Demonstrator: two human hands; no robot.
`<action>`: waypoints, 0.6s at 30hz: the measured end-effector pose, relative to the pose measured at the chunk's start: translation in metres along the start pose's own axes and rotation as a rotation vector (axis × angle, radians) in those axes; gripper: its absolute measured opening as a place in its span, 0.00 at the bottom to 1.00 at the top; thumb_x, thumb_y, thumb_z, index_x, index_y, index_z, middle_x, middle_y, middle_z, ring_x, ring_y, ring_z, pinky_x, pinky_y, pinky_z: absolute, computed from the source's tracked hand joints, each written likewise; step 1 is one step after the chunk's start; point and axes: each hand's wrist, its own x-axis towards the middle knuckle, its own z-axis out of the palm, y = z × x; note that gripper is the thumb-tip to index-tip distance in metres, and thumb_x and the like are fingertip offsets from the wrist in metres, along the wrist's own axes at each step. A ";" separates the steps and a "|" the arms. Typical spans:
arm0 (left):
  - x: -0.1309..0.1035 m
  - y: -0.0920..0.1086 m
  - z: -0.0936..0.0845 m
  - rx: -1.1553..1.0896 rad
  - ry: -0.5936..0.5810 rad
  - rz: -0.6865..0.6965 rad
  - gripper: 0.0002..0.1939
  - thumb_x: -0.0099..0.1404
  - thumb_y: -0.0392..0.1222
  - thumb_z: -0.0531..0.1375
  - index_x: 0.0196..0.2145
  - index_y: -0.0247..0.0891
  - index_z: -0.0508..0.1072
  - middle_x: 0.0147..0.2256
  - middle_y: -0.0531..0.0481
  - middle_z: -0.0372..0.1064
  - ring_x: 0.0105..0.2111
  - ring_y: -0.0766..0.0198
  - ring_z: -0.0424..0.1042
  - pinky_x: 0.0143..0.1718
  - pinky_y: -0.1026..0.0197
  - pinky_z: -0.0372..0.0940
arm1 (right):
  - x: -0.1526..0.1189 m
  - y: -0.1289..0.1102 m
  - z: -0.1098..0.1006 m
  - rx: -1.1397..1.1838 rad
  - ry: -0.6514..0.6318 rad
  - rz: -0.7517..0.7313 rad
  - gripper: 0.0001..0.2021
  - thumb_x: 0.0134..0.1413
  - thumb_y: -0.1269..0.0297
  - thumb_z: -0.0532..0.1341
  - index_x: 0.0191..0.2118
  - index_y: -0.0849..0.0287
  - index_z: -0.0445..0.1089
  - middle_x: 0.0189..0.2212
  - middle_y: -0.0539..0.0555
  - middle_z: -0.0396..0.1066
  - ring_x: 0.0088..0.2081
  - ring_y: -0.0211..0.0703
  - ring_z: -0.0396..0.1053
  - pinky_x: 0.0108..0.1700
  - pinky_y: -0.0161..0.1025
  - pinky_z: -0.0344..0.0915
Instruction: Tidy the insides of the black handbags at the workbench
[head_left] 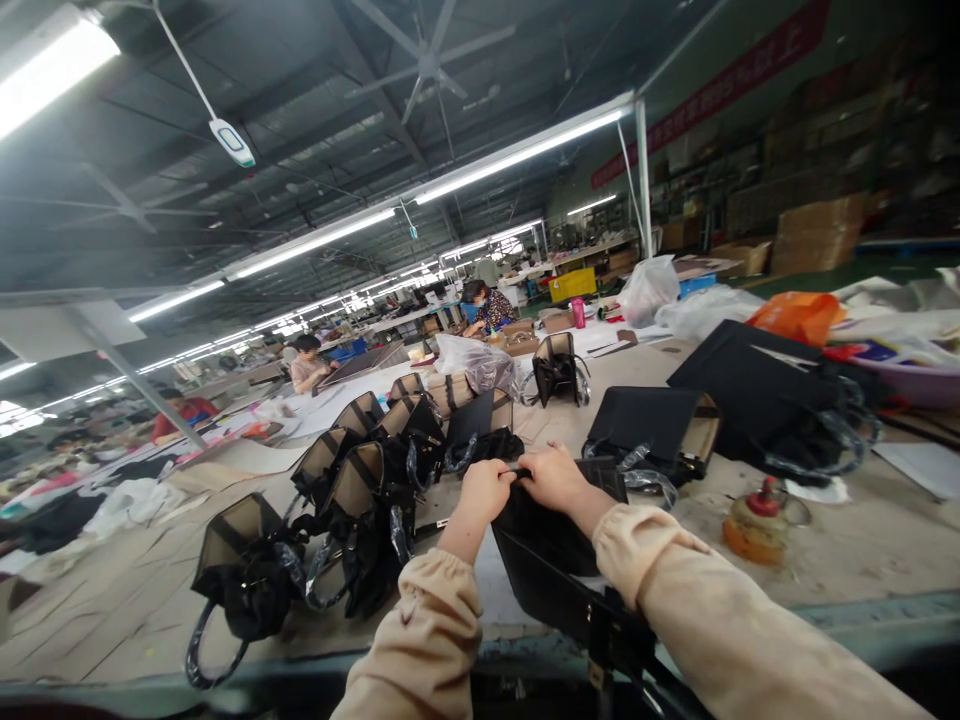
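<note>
A black handbag stands tilted at the table's front edge, its upper rim between my two hands. My left hand pinches the rim at its far left corner. Close beside it, my right hand has its fingers closed on the same rim, with the forearm reaching across the bag. The bag's straps hang down below the table edge. Several black bags with beige linings are grouped to the left of my hands. Another black bag lies on its side just to the right.
An orange glue bottle with a red cap is at the right. Behind it lie a large black bag and an orange plastic bag. One small bag stands further back. Other people sit at tables beyond.
</note>
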 end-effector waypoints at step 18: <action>0.001 0.000 0.003 -0.039 0.024 -0.054 0.07 0.61 0.41 0.60 0.36 0.42 0.78 0.36 0.53 0.77 0.36 0.66 0.72 0.37 0.67 0.61 | 0.006 0.009 -0.007 0.071 -0.135 -0.053 0.12 0.61 0.58 0.57 0.38 0.61 0.71 0.39 0.54 0.73 0.43 0.42 0.70 0.49 0.49 0.65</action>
